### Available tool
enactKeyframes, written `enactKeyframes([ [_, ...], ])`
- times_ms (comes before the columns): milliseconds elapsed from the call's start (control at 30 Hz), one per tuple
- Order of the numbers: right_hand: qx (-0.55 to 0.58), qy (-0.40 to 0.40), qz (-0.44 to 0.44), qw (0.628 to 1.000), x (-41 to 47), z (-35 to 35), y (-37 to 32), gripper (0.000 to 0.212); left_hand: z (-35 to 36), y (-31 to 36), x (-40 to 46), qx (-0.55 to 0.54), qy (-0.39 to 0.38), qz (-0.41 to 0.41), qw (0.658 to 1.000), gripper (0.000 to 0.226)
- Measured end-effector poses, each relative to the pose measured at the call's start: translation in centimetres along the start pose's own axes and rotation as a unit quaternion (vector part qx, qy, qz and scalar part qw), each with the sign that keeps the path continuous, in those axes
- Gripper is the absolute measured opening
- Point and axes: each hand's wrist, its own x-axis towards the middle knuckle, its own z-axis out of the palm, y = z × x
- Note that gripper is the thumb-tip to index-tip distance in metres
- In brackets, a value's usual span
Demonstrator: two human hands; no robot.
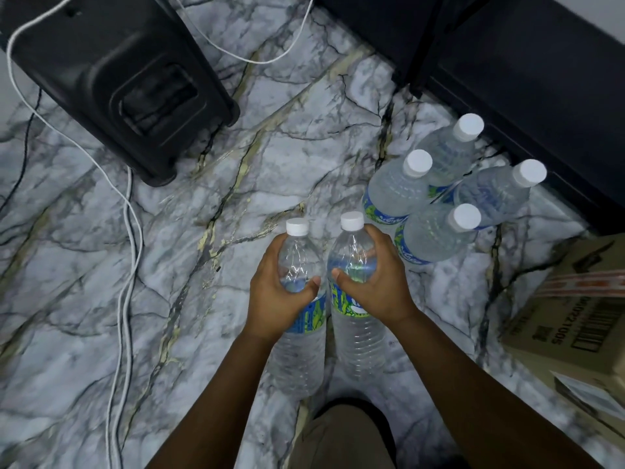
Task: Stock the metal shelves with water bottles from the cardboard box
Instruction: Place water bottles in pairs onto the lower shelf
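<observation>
Head view: knee (348, 431) nearest, low in frame. I see left hand (275, 292) curled round left bottle (297, 319), right hand (372, 282) curled round right bottle (355, 299), both upright. Four bottles (436, 198) stand far right on floor (236, 164); cardboard box (575, 319) near right. Advice: keep grips at shoulders, lift straight, avoid knocking cluster.

The scene was dim and cool-toned, lit softly from overhead with no hard shadows; the marble floor (176, 211) showed only a faint sheen, brightest near the middle; small highlights glinted on the clear bottle held in the left hand (270, 292); the black speaker (135, 86) and the dark furniture at upper right lost nearly all detail; straight lines bowed toward the edges from the wide lens; the cardboard box (575, 319) looked slightly smeared.
</observation>
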Motion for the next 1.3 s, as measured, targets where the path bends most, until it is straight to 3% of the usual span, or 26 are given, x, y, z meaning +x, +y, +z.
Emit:
enactKeyframes([
  [767, 0.028, 0.05, -0.005, 0.998, -4.3, -8.5, -9.9, 0.081, -1.4, 12.0, -3.5, 0.028, -0.013, 0.067, 0.997, 0.071],
  [1300, 0.045, 0.16, 0.034, 0.986, -10.6, -18.8, -11.4, 0.084, 4.3, 20.8, -8.3, 0.022, -0.104, 0.135, 0.985, 0.071],
])
